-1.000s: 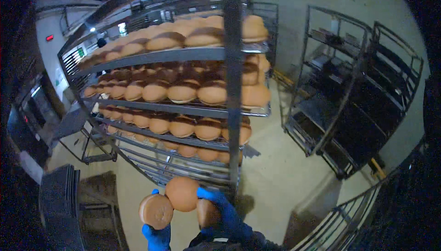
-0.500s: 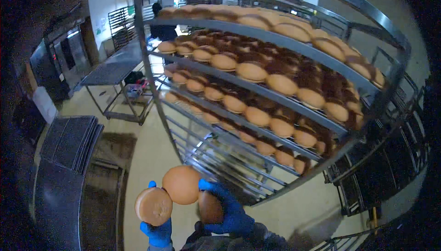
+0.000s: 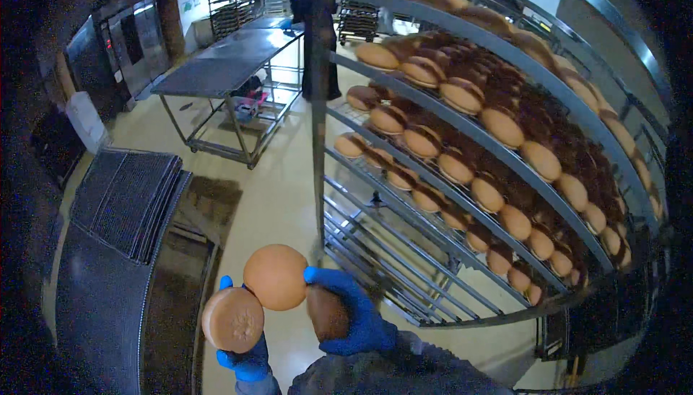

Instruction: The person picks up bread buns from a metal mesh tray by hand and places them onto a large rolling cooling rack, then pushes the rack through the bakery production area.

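Note:
Both my hands wear blue gloves and are closed around round burger buns, low in the picture. In my left hand [image 3: 250, 367] is a bun with a pale, flat, dimpled face [image 3: 234, 320] toward me. My right hand [image 3: 361, 326] grips a darker, shaded bun [image 3: 327, 313] against its palm. Between the hands, a smooth golden bun [image 3: 275, 276] touches the left bun and my right hand's raised fingertip. What supports this middle bun underneath is hidden.
A tall metal rack [image 3: 322, 178] with several shelves of buns [image 3: 462, 97] stands on the right. Stacked wire trays [image 3: 130, 200] lie on a conveyor-like surface [image 3: 97, 315] at left. Beyond are a metal table [image 3: 216, 70] and a person in dark clothes [image 3: 317, 41].
My view has turned left, so the rack sits farther right and more of the table and the person shows. My hands keep hold of the buns, nearly unchanged in place.

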`<state>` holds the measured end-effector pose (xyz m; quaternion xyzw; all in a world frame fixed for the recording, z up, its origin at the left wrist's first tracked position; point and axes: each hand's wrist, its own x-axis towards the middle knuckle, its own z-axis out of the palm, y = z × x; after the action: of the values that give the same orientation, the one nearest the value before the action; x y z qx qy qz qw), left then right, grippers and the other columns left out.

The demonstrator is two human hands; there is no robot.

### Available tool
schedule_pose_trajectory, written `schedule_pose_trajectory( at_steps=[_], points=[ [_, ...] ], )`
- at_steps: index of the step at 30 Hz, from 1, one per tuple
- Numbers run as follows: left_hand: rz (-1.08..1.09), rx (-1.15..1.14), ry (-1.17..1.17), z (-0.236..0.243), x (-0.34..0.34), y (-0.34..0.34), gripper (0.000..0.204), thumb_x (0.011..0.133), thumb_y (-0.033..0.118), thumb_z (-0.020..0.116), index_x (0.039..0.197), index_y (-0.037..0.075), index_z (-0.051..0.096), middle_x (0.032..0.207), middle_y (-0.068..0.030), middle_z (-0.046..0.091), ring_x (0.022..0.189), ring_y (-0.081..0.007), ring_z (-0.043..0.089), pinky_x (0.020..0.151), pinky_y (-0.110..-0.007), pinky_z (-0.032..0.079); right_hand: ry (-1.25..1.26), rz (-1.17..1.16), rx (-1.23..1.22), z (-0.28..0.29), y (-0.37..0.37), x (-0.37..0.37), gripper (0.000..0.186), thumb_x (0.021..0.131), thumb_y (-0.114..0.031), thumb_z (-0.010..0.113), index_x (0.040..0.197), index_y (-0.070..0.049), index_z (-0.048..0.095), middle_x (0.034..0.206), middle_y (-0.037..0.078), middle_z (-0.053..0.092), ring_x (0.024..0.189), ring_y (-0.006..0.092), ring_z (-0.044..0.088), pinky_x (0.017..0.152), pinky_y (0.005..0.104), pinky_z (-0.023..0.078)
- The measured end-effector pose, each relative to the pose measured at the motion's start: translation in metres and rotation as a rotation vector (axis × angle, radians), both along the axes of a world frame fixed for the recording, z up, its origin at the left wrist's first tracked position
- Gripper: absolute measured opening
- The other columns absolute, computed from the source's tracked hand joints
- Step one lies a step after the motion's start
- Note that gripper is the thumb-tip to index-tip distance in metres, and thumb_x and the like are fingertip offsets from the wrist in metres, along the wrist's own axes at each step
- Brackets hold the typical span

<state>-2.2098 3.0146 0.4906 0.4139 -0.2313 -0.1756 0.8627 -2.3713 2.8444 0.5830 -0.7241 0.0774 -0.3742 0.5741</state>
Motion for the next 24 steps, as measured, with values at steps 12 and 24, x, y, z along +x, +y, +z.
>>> schedule_pose_trajectory(
  at_steps=[12,24],
  points=[
    [0.126,0.008,0.037,0.069,0.172,-0.178,0.049,0.101,0.023,0.056,0.143,-0.001,0.046,0.123,-0.0203,0.065,0.106,-0.0294,0.067,0.096,-0.042,0.055,-0.416,0.012,0.643,0.023,-0.129,0.220,0.051,0.091,-0.029,0.065,0.133,-0.001,0.056,0.127,0.017,0.063,0.121,0.0300,0.058,0.108,0.0471,0.043],
    [-0.164,0.076,-0.011,0.123,0.340,-0.352,0.030,0.101,0.016,0.055,0.124,-0.002,0.062,0.107,-0.0171,0.070,0.096,-0.0251,0.069,0.086,-0.039,0.058,-0.251,-0.541,0.404,-0.008,-0.281,0.370,0.034,0.092,-0.016,0.062,0.120,0.003,0.062,0.117,0.019,0.068,0.113,0.0317,0.063,0.104,0.0501,0.047]
  ],
)
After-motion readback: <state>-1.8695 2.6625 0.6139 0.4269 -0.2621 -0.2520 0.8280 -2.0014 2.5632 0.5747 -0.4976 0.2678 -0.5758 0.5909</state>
